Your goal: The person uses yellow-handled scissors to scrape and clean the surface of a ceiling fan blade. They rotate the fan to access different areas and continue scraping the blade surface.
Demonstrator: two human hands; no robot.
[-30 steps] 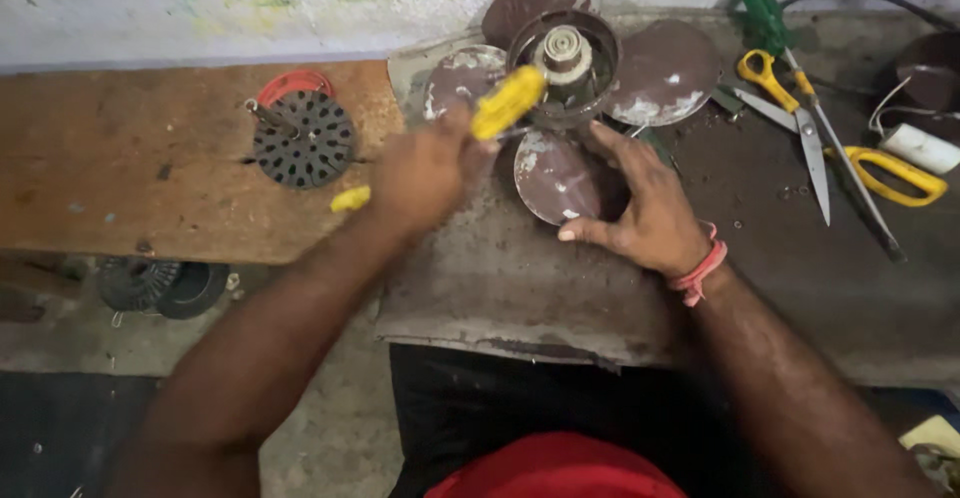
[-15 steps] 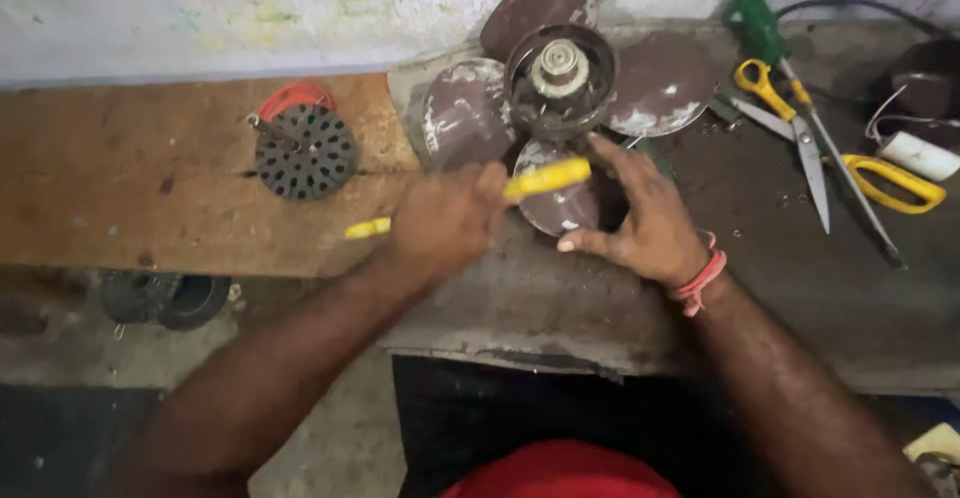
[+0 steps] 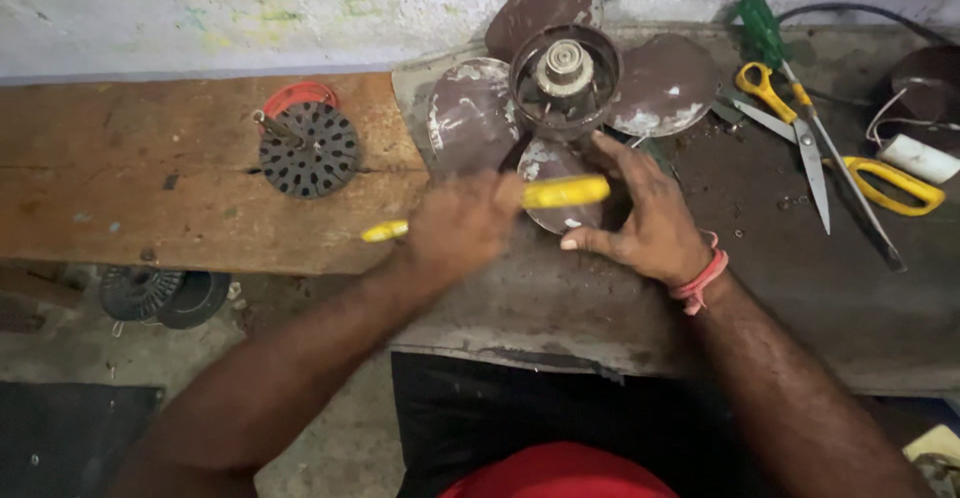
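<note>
A brown fan impeller with several dusty blades lies on the grey bench, its round hub facing up. My left hand grips a yellow-handled tool held level across the nearest blade; a yellow tip sticks out on the hand's left side. My right hand, with a pink band on the wrist, rests fingers spread on that near blade and steadies it.
A black perforated motor part with a red ring sits on the wooden board. Yellow-handled scissors, a green-handled screwdriver and a white capacitor lie at right. Round parts lie on the floor.
My left hand has come down from the hub toward the near blade and turned the yellow tool from tilted to level. The right hand has stayed on the blade.
</note>
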